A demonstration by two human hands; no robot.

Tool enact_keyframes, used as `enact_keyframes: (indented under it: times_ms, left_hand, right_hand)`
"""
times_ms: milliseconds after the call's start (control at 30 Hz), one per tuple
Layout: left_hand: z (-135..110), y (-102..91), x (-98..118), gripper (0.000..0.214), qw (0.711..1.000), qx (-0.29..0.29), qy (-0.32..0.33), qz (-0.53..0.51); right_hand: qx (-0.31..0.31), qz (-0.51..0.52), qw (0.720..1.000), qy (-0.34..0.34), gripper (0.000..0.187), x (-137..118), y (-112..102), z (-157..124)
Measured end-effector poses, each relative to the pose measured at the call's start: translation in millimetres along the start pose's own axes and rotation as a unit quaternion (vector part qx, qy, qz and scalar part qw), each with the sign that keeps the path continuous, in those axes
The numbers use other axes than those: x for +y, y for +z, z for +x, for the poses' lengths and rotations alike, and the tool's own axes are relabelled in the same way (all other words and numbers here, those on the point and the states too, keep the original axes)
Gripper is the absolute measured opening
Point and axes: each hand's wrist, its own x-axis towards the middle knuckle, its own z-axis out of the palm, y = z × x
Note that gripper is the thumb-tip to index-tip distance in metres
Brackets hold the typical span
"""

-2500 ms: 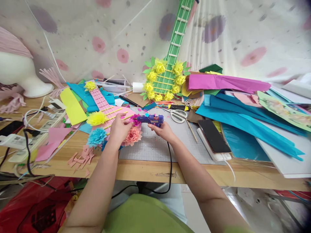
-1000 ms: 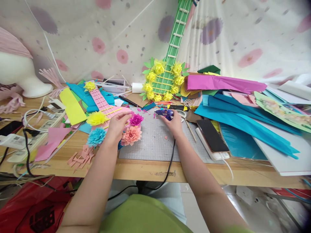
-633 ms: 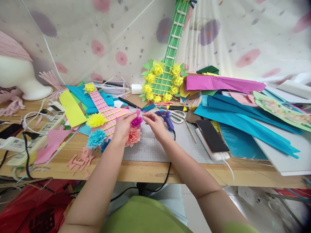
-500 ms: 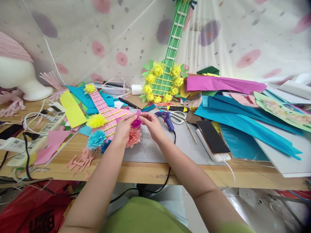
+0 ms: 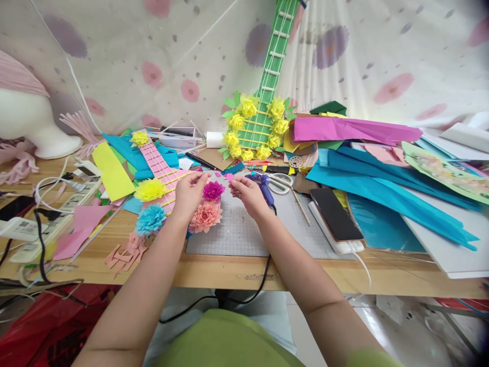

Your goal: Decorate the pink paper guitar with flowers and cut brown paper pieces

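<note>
A pink paper guitar [image 5: 160,165] lies on the desk with yellow [image 5: 150,189], blue [image 5: 151,219], salmon [image 5: 206,215] and magenta [image 5: 213,190] paper flowers on its body. My left hand [image 5: 190,194] rests on the guitar body just left of the magenta flower, fingers curled. My right hand [image 5: 247,195] hovers just right of that flower, pinching a small pink paper bit [image 5: 229,177]. The blue glue gun [image 5: 263,184] lies on the grey cutting mat [image 5: 244,232] behind my right hand.
A green paper guitar [image 5: 265,97] with yellow flowers leans on the curtain. Scissors [image 5: 280,182], a phone [image 5: 333,209] and stacked coloured paper sheets [image 5: 382,178] lie to the right. A power strip [image 5: 57,206], cables and paper scraps crowd the left.
My right hand set the glue gun down on the mat, then came back to the magenta flower beside my left hand. It now pinches a small pink bit.
</note>
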Motion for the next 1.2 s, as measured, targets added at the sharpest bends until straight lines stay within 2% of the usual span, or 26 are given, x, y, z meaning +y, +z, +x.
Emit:
enact_keyframes:
  times_ms: [67,167,267,333,400,567,800,1200]
  left_hand:
    - [8,-4.5,-1,0.018,0.988,-0.028,0.081,0.128]
    - [16,-3.6,-2,0.019,0.934,-0.132,0.178,0.278]
    - [19,3.6,-5,0.034,0.879,-0.212,0.222,0.365]
    - [20,7.7,-9,0.031,0.864,-0.225,0.228,0.389]
    - [23,9.2,-14,0.025,0.867,-0.223,0.222,0.386]
    - [31,2.9,-15,0.015,0.901,-0.22,0.18,0.327]
    - [37,-1.9,-18,0.015,0.906,-0.227,0.176,0.31]
    - [36,-1.7,-17,0.014,0.907,-0.226,0.175,0.309]
  right_hand:
    - [-0.014,-0.014,0.999,0.033,0.027,1,-13,0]
    - [-0.042,-0.051,0.995,0.075,0.021,6,-25,1]
    - [-0.065,-0.092,0.989,0.095,0.016,11,-28,2]
    - [-0.086,-0.113,0.985,0.1,0.015,14,-28,2]
    - [-0.114,-0.132,0.978,0.112,0.015,16,-26,3]
    - [-0.169,-0.151,0.96,0.162,0.011,12,-17,8]
    - [-0.161,-0.188,0.95,0.192,0.014,3,-7,20]
    - [-0.153,-0.175,0.949,0.212,0.022,10,-3,27]
